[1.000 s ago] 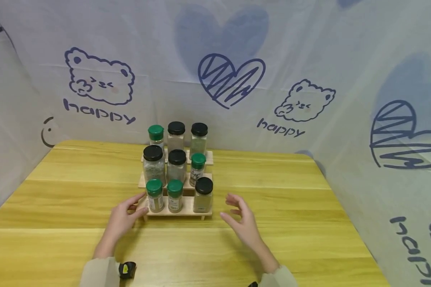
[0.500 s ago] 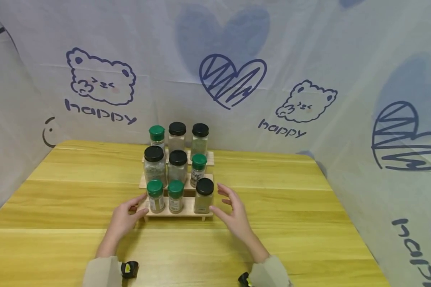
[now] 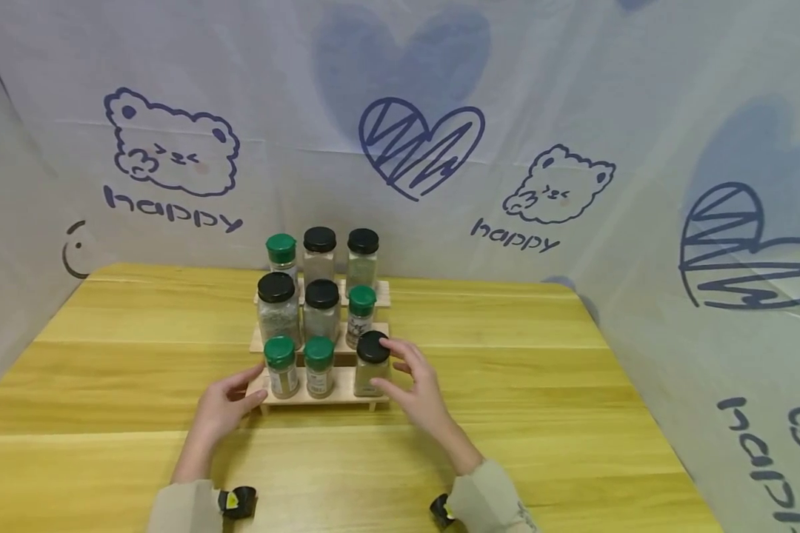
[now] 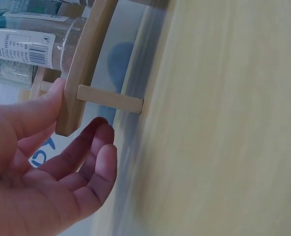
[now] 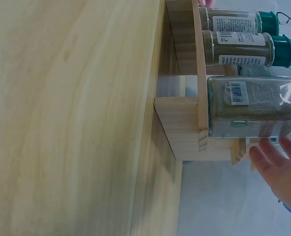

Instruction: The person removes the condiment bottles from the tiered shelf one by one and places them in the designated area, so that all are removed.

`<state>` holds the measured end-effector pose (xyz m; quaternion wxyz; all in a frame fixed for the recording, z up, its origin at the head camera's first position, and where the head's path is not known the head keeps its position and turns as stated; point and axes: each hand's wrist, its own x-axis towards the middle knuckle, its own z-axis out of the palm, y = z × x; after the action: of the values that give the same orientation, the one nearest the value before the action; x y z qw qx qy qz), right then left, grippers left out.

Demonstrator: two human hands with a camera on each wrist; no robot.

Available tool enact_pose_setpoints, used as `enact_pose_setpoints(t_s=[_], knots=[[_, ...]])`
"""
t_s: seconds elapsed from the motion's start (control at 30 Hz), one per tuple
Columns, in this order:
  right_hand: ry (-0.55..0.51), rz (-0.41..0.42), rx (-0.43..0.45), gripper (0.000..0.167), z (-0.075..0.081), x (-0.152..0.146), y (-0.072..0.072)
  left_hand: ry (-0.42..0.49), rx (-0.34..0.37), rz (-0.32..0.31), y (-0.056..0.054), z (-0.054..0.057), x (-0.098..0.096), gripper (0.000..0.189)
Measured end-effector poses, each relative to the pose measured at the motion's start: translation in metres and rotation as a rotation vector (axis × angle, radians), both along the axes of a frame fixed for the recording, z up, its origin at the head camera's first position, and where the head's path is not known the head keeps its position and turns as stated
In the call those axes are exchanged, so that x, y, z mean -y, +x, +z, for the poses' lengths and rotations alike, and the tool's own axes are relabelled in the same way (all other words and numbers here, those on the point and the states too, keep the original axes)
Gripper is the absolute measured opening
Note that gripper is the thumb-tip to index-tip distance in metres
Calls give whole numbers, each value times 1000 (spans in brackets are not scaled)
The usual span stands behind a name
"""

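Observation:
A three-tier wooden spice rack (image 3: 347,400) holds several spice jars with green or black caps. My left hand (image 3: 221,407) is at the left end of its lowest shelf. In the left wrist view the thumb (image 4: 57,93) presses the shelf's end and the other fingers curl beneath and behind it. My right hand (image 3: 416,389) is around the right side of the black-capped square jar (image 3: 368,376) on that shelf. Its thumb crosses the jar's front and a finger reaches the cap. In the right wrist view the fingertips (image 5: 263,147) lie right at the jar's side, loosely bent.
Two green-capped jars (image 3: 281,370) stand left of the square jar, with a gap between. Behind are the upper tiers with taller black-capped jars (image 3: 276,314). The yellow wooden table (image 3: 507,370) meets a cloth backdrop (image 3: 293,170) with printed bears and hearts.
My right hand has moved left from beside the rack to the black-capped square jar. The left hand keeps its place at the rack's left end. The head view has shifted slightly.

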<state>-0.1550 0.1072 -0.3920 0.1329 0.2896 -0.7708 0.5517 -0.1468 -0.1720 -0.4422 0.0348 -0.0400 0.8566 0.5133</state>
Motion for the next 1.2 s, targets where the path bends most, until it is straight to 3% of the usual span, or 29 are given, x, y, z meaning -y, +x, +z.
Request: enact_pose_setpoints(t_s=[0.53,0.9,1.2], knots=[[-69,-20,-8,41,-2,7,-2,72,36,27,2,1,0,48],[-77,-64,-52,41,7,-5,-5,84,63,34,1,-1,1,48],[-91,-95,67,41,15,-25,-11,83,70,45,0,-2,0,48]])
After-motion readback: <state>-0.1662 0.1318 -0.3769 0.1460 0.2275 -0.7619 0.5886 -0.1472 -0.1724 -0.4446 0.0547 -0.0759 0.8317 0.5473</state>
